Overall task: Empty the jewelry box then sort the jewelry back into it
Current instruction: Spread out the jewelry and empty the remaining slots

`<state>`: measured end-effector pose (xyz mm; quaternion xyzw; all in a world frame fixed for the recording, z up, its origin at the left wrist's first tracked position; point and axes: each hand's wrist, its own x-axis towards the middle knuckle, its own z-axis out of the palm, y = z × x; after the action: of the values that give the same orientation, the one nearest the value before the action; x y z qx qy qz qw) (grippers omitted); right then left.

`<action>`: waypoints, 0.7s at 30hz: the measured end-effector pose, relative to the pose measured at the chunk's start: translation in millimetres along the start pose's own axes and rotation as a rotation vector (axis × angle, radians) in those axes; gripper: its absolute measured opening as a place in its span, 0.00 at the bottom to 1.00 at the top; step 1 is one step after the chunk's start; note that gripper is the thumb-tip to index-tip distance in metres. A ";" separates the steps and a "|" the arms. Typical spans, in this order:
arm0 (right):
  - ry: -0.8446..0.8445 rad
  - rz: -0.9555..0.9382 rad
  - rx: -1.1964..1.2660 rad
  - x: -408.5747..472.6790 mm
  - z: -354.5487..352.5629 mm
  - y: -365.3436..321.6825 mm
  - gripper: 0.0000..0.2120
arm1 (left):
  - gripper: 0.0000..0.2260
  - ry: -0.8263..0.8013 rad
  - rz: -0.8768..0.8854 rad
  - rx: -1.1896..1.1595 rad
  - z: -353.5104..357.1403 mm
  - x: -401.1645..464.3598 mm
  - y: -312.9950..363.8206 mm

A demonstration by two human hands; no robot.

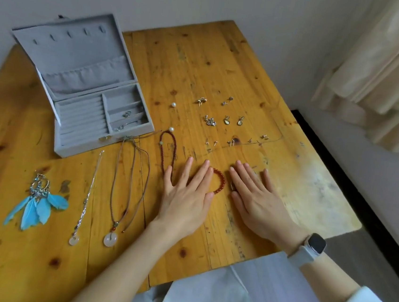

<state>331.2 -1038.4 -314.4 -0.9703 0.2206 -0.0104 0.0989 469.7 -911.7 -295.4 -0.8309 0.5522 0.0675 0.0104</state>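
head view: both hands lie flat on the table (225,84), fingers straight and spread, holding nothing. the left hand (186,193) covers part of a red bracelet (220,182), which shows between the two hands; the right hand (255,198) wears a watch (312,248). the box (84,89) stands open at far left with a few small pieces in its right compartments. necklaces (125,187), feather earrings (38,202), pearls (173,104) and small earrings (226,120) lie spread on the wood.
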 end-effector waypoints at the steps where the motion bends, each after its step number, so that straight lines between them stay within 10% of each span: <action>1: -0.010 0.001 0.001 3.9 -1.4 -0.1 0.33 | 0.24 -0.008 -0.018 -0.007 -1.5 1.6 -1.1; 11: 0.349 -0.020 0.308 52.0 -42.6 -33.9 0.22 | 0.18 0.333 -0.118 -0.326 -37.7 18.6 -39.4; 21: 0.226 -0.155 0.347 202.5 -45.6 -108.3 0.12 | 0.17 0.455 -0.515 -0.198 -55.7 29.5 -172.5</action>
<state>557.2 -1038.3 -253.2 -0.9455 0.1497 -0.1643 0.2380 645.1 -876.6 -253.8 -0.9336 0.3034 -0.0710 -0.1768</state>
